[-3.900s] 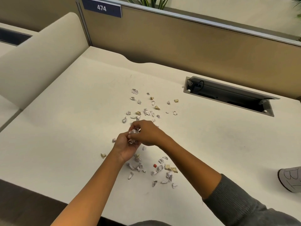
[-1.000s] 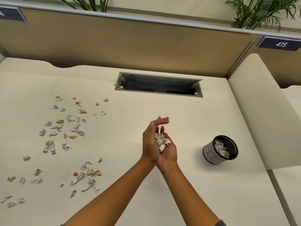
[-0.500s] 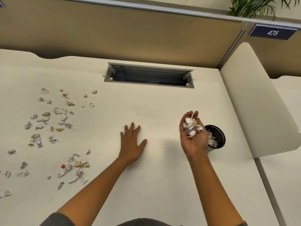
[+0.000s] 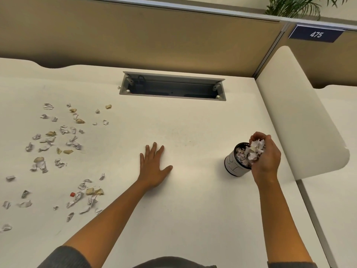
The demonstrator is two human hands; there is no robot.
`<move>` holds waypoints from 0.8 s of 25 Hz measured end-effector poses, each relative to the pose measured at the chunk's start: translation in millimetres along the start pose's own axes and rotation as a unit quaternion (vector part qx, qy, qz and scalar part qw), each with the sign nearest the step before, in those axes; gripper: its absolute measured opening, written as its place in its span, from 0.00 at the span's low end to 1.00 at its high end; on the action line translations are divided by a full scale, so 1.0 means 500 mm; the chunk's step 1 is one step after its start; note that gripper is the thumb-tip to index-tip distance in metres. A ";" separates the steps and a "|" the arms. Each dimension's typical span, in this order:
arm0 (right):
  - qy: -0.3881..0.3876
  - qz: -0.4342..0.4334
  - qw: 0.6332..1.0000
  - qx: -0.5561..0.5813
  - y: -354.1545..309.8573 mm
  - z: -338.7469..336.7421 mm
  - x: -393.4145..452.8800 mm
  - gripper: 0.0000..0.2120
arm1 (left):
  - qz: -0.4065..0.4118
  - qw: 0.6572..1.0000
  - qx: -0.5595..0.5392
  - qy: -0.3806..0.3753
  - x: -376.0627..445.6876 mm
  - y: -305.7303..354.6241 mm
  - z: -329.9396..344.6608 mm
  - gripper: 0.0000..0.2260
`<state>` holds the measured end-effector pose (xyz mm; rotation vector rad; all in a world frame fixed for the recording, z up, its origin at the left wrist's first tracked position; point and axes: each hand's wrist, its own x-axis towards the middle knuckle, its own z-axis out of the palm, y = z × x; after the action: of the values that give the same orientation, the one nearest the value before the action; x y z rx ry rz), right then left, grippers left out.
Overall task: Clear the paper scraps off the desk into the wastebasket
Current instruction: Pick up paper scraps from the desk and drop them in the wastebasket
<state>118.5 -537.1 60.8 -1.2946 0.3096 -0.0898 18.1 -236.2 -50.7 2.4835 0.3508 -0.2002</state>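
Several crumpled white and tan paper scraps [image 4: 58, 151] lie scattered over the left part of the cream desk [image 4: 183, 200]. A small wastebasket [image 4: 234, 167], white-sided with a black rim, stands at the right and holds scraps. My right hand [image 4: 265, 157] is tipped over its mouth, fingers curled round a handful of scraps [image 4: 255, 149] that hangs just above the rim. My left hand [image 4: 153, 167] rests flat on the desk in the middle, fingers spread, holding nothing.
An open grey cable tray [image 4: 172, 87] is sunk into the desk at the back. A tan partition wall [image 4: 135, 35] runs behind it. A cream side divider [image 4: 301, 122] closes the right edge just beyond the wastebasket.
My right hand has carried the handful of scraps rightward over the wastebasket and tilted it toward the opening. My left hand has stayed flat on the desk.
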 end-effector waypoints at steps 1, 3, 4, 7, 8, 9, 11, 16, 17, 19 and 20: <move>0.007 -0.019 0.999 -0.048 0.004 -0.001 0.002 0.17 | 0.001 1.000 -0.002 -0.002 0.000 0.000 -0.002 0.35; 0.009 -0.040 0.993 -0.111 0.009 -0.001 0.002 0.17 | 0.000 1.000 -0.008 -0.012 -0.002 0.000 -0.008 0.35; 0.003 -0.041 0.990 -0.134 0.009 -0.001 0.001 0.17 | 0.000 1.000 -0.012 -0.019 -0.002 0.000 -0.012 0.35; -0.045 -0.037 0.982 -0.179 0.003 -0.006 -0.003 0.18 | 0.000 0.999 -0.019 -0.028 -0.002 0.003 -0.020 0.35; -0.065 -0.038 0.979 -0.190 -0.004 -0.010 -0.004 0.18 | 0.001 0.999 -0.020 -0.029 -0.003 0.005 -0.021 0.35; -0.085 -0.043 0.972 -0.212 -0.013 -0.014 -0.005 0.17 | 0.001 0.999 -0.020 -0.029 -0.003 0.007 -0.023 0.35; -0.118 -0.063 0.947 -0.291 -0.032 -0.026 -0.008 0.13 | 0.000 0.999 -0.021 -0.030 -0.004 0.009 -0.025 0.35; -0.147 -0.083 0.835 -0.523 -0.044 -0.045 -0.017 0.06 | 0.003 0.999 -0.031 -0.033 -0.007 0.008 -0.030 0.35; -0.146 -0.076 0.816 -0.554 -0.039 -0.039 -0.016 0.07 | 0.003 0.999 -0.034 -0.034 -0.007 0.008 -0.030 0.35; -0.131 -0.073 0.793 -0.590 -0.028 -0.023 -0.011 0.08 | 0.005 0.998 -0.043 -0.035 -0.006 0.006 -0.031 0.35; -0.116 -0.075 0.787 -0.602 -0.024 -0.014 -0.008 0.07 | 0.006 0.998 -0.051 -0.035 -0.007 0.005 -0.031 0.35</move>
<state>114.2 -545.8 71.1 -2.5885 0.0062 0.1736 16.6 -229.3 -36.3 2.3716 0.3095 -0.2586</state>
